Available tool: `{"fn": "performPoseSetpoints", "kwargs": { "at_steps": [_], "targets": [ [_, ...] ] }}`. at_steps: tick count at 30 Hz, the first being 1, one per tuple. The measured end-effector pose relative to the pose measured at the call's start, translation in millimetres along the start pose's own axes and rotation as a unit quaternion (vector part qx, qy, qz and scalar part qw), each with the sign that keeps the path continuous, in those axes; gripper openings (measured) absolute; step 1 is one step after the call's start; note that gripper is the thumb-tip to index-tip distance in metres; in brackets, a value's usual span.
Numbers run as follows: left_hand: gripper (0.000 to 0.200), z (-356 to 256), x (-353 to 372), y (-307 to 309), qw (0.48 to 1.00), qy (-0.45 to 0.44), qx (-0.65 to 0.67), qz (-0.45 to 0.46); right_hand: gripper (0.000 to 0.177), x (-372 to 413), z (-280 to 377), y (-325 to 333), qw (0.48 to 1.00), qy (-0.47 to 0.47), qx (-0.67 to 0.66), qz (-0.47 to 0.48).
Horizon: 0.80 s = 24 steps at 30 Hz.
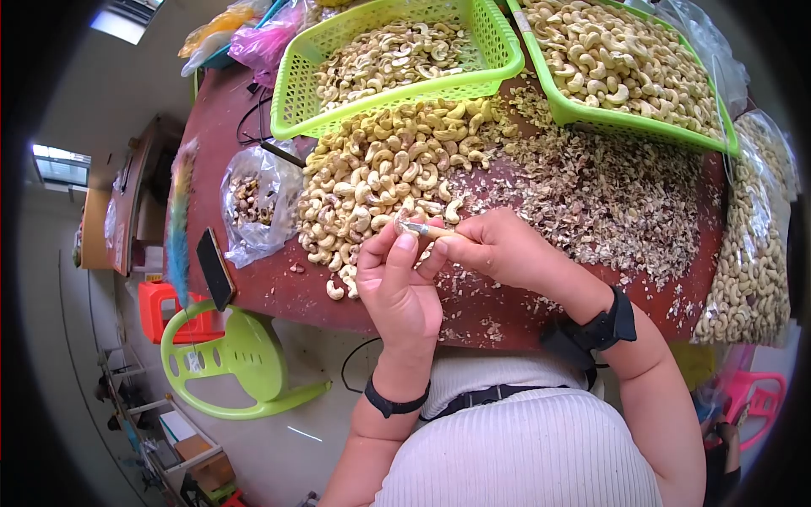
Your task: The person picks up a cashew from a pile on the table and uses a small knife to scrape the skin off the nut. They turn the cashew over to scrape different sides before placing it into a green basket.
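Note:
Between its thumb and fingertips, my left hand (401, 283) pinches a single cashew nut (402, 221). My right hand (494, 245) grips a small knife (438, 231) by its light wooden handle, and the short metal blade touches the nut. Just beyond my hands lies a heap of loose cashews (380, 169) on the dark red table (338, 308). To the right, a wide spread of brown skin flakes (608, 203) covers the tabletop. The blade's tip and part of the nut are partly hidden by my left fingers.
Two green plastic baskets (296, 93) with cashews stand at the back. A clear bag (253, 203) holds dark pieces at the left, near a phone (215, 269) at the table edge. A large bag of cashews (748, 262) is at the right, and a green chair (245, 355) stands at lower left.

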<state>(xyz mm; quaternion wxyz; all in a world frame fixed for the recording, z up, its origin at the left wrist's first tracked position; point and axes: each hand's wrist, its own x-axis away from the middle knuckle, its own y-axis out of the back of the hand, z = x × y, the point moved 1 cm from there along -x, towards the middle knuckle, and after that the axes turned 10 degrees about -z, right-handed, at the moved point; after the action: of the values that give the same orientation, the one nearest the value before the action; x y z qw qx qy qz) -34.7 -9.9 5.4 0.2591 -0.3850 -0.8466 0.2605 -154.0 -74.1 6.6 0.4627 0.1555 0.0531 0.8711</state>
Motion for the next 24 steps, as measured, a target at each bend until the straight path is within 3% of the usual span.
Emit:
{"fn": "performPoseSetpoints", "kwargs": {
  "at_steps": [3, 6, 15, 19, 24],
  "targets": [
    [0.016, -1.6, -1.3, -0.9, 1.0, 0.007, 0.001, 0.004, 0.037, 1.8, 5.4, 0.6, 1.0, 0.004, -0.008, -0.007],
    [0.016, -4.1, -9.5, 1.3, 0.996, 0.086, 0.02, 0.004, 0.037, -0.4, 4.5, 2.3, 1.0, 0.005, 0.008, 0.001],
    [0.017, -10.4, -9.6, 1.7, 0.997, 0.064, 0.002, 0.052, 0.036, 1.0, 6.3, 1.7, 1.0, 0.002, 0.011, 0.013],
    [0.015, -1.0, 0.3, -1.0, 0.999, 0.008, 0.012, 0.036, 0.035, 0.3, 8.2, -1.8, 0.999, 0.013, -0.032, -0.009],
    [0.022, 1.7, -2.3, -0.3, 0.997, 0.07, 0.026, 0.007, 0.034, 0.5, 3.6, -1.9, 0.999, 0.015, -0.048, -0.015]
  ]
}}
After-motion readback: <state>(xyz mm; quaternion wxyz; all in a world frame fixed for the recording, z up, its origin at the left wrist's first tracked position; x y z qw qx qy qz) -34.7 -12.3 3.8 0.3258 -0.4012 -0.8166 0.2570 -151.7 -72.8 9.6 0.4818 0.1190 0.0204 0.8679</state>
